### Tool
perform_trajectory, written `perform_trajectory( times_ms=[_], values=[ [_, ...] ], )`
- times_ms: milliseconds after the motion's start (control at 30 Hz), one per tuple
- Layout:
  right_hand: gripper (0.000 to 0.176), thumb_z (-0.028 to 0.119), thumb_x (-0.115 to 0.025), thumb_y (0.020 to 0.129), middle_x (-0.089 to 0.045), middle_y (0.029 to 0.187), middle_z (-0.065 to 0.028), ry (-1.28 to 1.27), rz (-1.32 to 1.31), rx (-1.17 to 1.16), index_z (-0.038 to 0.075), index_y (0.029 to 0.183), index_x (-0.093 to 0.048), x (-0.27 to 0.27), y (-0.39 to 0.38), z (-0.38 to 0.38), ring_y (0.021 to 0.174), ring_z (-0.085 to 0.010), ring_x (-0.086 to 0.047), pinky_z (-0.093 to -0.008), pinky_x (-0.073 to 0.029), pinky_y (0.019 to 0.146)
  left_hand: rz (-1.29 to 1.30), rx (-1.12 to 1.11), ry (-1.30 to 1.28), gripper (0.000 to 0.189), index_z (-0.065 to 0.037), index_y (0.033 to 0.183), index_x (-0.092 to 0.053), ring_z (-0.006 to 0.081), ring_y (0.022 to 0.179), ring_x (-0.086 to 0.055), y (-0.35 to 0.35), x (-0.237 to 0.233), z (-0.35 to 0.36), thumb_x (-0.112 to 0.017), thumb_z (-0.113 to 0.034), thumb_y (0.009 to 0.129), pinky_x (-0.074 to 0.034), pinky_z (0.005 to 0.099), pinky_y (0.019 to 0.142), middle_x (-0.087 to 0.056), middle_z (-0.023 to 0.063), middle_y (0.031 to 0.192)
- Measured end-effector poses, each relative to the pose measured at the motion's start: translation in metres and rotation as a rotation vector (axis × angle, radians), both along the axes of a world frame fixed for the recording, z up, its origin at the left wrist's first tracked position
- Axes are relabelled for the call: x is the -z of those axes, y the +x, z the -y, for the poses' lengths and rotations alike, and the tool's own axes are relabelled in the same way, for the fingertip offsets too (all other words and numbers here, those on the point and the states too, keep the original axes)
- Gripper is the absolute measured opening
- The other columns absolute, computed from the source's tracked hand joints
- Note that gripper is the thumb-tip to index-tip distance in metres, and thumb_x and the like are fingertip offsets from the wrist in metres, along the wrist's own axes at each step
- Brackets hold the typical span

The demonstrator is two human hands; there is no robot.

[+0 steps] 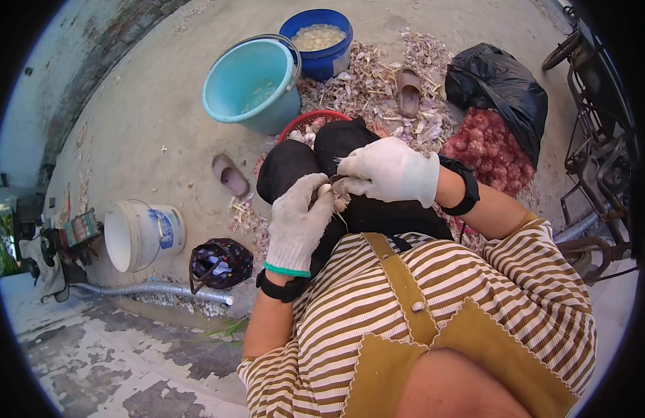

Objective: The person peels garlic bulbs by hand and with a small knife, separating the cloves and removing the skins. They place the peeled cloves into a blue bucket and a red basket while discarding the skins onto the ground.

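My left hand [299, 219], in a whitish knit glove with a green cuff, is closed with a pale garlic clove [325, 189] at its fingertips. Close against it, my right hand [390, 171], also gloved in white, has its fingers pinched together. A small dark bit shows by the right fingertips; what it belongs to is hidden. Part of a garlic bulb [342, 203] shows between the hands, above my lap. Just beyond my knees is a red basket [292, 128] of garlic, partly hidden by my legs.
Beyond stand a light-blue bucket [221, 94] and a dark-blue bucket [289, 29] of peeled cloves. Garlic skins [378, 87] litter the floor around a slipper [409, 93]. A red mesh sack [486, 150] and black bag [500, 83] lie right; a white bucket [120, 237] lies left.
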State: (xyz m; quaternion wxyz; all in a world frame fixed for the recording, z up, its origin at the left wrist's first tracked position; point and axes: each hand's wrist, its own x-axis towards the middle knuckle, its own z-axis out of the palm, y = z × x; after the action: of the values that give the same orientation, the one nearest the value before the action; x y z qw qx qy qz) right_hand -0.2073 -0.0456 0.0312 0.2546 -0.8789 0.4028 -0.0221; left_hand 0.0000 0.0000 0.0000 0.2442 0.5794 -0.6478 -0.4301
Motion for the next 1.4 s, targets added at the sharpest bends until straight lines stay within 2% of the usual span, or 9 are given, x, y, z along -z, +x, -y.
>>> perform_trajectory(
  times_ms=[167,267,667,800,900,967,1000,1067,1400],
  values=[
    [0.028,0.036,-0.055,0.091,-0.067,0.083,-0.0130,0.062,0.083,0.071,0.011,0.097,-0.067,0.003,-0.004,-0.004,0.081,-0.0322,-0.066,-0.0420,-0.051,0.071,-0.550,-0.252,0.196,0.027,-0.002,0.115,-0.061,0.0072,0.069,-0.058,-0.010,-0.011,-0.011,-0.064,-0.006,0.089,-0.045,0.0193,0.056,-0.064,0.0021,0.089],
    [0.029,0.036,-0.055,0.091,-0.067,0.084,-0.0142,0.080,0.202,0.069,0.011,0.098,-0.068,0.020,-0.003,-0.005,0.082,-0.0331,-0.066,-0.0424,-0.051,0.070,-0.609,-0.240,0.172,0.027,-0.001,0.115,-0.061,0.0070,0.069,-0.058,-0.005,-0.009,-0.011,-0.064,-0.005,0.089,-0.045,0.0188,0.056,-0.064,0.0015,0.091],
    [0.033,0.038,-0.055,0.093,-0.067,0.087,-0.0170,0.278,0.253,0.142,0.010,0.104,-0.068,0.016,0.004,-0.002,0.085,-0.0349,-0.065,-0.0406,-0.050,0.076,-0.231,0.043,-0.360,0.022,-0.003,0.111,-0.063,0.0046,0.064,-0.054,0.007,0.006,0.003,-0.062,-0.004,0.089,-0.042,0.0181,0.052,-0.061,-0.0012,0.087],
    [0.033,0.038,-0.055,0.092,-0.067,0.089,-0.0174,0.331,0.225,0.171,0.010,0.104,-0.069,0.015,0.003,-0.001,0.086,-0.0346,-0.065,-0.0415,-0.050,0.076,-0.405,-0.110,-0.060,0.022,-0.003,0.109,-0.064,0.0044,0.069,-0.058,-0.002,-0.001,-0.004,-0.064,-0.006,0.088,-0.042,0.0179,0.053,-0.063,-0.0012,0.087],
    [0.033,0.038,-0.055,0.092,-0.067,0.084,-0.0174,0.082,0.172,0.183,0.009,0.098,-0.069,0.015,0.001,-0.006,0.082,-0.0339,-0.066,-0.0422,-0.051,0.074,-0.274,-0.167,-0.092,0.021,-0.003,0.106,-0.065,0.0085,0.074,-0.062,0.000,0.008,0.001,-0.066,-0.007,0.085,-0.047,0.0230,0.058,-0.067,0.0022,0.087],
    [0.030,0.032,-0.056,0.090,-0.067,0.089,-0.0159,0.066,0.008,0.118,0.007,0.100,-0.068,-0.005,0.004,-0.010,0.082,-0.0333,-0.066,-0.0414,-0.052,0.073,-0.004,-0.036,-0.514,0.019,-0.003,0.100,-0.066,0.0177,0.075,-0.066,-0.001,0.009,0.006,-0.067,-0.006,0.082,-0.051,0.0302,0.065,-0.068,0.0084,0.087],
    [0.030,0.032,-0.056,0.090,-0.067,0.089,-0.0159,0.066,0.006,0.122,0.007,0.100,-0.068,-0.007,0.005,-0.009,0.082,-0.0333,-0.066,-0.0414,-0.052,0.073,-0.007,-0.033,-0.513,0.019,-0.003,0.100,-0.066,0.0177,0.075,-0.066,-0.003,0.009,0.007,-0.067,-0.006,0.082,-0.051,0.0302,0.065,-0.068,0.0084,0.087],
    [0.028,0.033,-0.057,0.089,-0.066,0.084,-0.0146,0.051,-0.110,0.091,0.007,0.094,-0.066,-0.011,0.007,-0.009,0.080,-0.0317,-0.067,-0.0417,-0.052,0.071,0.121,0.002,-0.599,0.016,-0.005,0.094,-0.064,0.0317,0.076,-0.065,-0.006,0.008,0.006,-0.065,-0.005,0.079,-0.052,0.0373,0.068,-0.065,0.0138,0.086],
    [0.030,0.034,-0.057,0.086,-0.067,0.074,-0.0128,-0.082,-0.116,0.029,0.007,0.081,-0.068,-0.010,0.005,-0.009,0.072,-0.0317,-0.068,-0.0430,-0.054,0.061,0.190,0.057,-0.575,0.013,-0.006,0.091,-0.065,0.0335,0.075,-0.064,-0.010,-0.002,0.006,-0.064,-0.007,0.077,-0.051,0.0410,0.067,-0.064,0.0143,0.081]
  ],
)
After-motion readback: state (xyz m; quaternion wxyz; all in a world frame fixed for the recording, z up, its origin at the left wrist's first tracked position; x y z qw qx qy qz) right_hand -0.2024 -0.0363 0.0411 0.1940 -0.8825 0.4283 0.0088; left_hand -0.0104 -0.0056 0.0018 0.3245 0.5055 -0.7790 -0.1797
